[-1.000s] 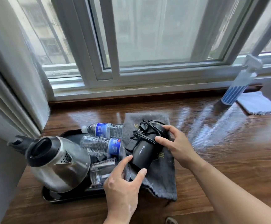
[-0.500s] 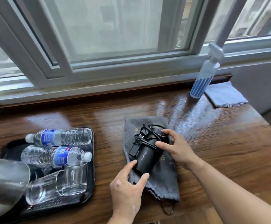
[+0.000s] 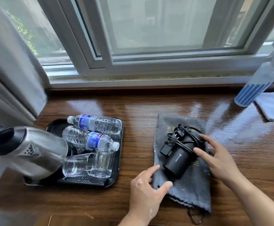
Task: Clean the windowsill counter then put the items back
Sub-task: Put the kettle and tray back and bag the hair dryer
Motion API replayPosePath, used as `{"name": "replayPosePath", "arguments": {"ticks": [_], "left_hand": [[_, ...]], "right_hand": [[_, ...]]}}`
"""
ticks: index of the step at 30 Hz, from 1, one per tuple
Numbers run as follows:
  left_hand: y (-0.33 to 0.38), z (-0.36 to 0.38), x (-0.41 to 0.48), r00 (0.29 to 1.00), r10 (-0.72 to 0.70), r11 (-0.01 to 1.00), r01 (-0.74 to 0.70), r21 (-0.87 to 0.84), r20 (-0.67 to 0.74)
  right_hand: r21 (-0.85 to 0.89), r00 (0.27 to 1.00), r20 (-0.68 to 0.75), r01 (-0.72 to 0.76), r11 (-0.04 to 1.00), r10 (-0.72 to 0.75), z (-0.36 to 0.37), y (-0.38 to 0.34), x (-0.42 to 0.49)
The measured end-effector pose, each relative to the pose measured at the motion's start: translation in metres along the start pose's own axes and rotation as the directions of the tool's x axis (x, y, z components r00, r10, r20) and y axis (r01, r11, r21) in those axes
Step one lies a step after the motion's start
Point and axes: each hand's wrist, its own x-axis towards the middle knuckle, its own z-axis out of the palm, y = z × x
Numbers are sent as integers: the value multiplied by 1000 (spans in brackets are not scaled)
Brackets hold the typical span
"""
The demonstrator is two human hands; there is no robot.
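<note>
Worktop (image 3: 133, 108) beneath the window, seen through the head camera, with wet streaks shining across its right half. I judge the wiping done and the putting back well under way.

At the left end, close to the wall, a black tray (image 3: 116, 176) carries a steel kettle (image 3: 35, 154), two water bottles (image 3: 97, 123) lying flat and two glasses (image 3: 102, 162) that touch each other.

Right of middle, toward the near edge, a black dryer (image 3: 180, 159) lies on a grey pouch (image 3: 190, 190), with its cord (image 3: 182, 136) wound round the body.

The left hand (image 3: 146, 196) is at the pouch's near-left corner. Its fingers (image 3: 154, 168) are loose and spread, and the thumb rests on the fabric. The forefinger is just beside the dryer's barrel, and I cannot tell whether it touches.

The right hand (image 3: 218, 160) comes over the dryer from the right. Its fingers (image 3: 201, 151) are straight and spread, with the tips on the body and cord, clasping nothing.

At the far right corner a sprayer (image 3: 253, 88) stands by the sill, with a blue rag (image 3: 273, 106) just beside it on the worktop.

By my reading the tray set is back in place and the dryer is being settled on its pouch. What looks left is finishing that and clearing away the sprayer and rag.
</note>
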Motion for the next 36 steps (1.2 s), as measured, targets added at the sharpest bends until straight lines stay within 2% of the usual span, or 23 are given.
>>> {"name": "replayPosePath", "arguments": {"ticks": [2, 5, 7, 10, 15, 21, 23, 29, 32, 36], "left_hand": [[1, -14, -2, 999, -34, 998, 34, -57, -5], [4, -53, 1, 998, -27, 994, 20, -108, -58], [9, -90, 8, 997, 14, 998, -18, -58, -71], [15, -150, 29, 992, 103, 993, -98, 66, -71], [40, -232, 62, 967, 233, 925, -254, 282, 105], [65, -291, 97, 883, 345, 777, -459, 430, 320], [73, -306, 110, 853, 333, 716, -506, 481, 402], [94, -343, 171, 714, 219, 435, -682, 588, 665], [91, -353, 210, 672, 123, 412, -704, 578, 730], [68, -362, 252, 646, 59, 477, -688, 546, 761]], "right_hand": [[-83, 999, -36, -14, 996, 11, -1, -4, -4], [-219, 985, -171, -9, 976, -29, 0, -19, -10], [-296, 968, -235, 13, 955, -86, 5, -34, -13], [-353, 951, -238, 104, 930, -197, 26, -70, -16], [-378, 923, -139, 285, 881, -359, 96, -128, -20], [-290, 939, -76, 301, 908, -336, 174, -168, -19], [-285, 951, -54, 279, 917, -306, 197, -175, -19], [-321, 959, 32, 277, 906, -282, 228, -188, 2], [-388, 951, 88, 308, 869, -297, 235, -198, 30], [-505, 927, 229, 373, 778, -296, 249, -216, 70]]}}
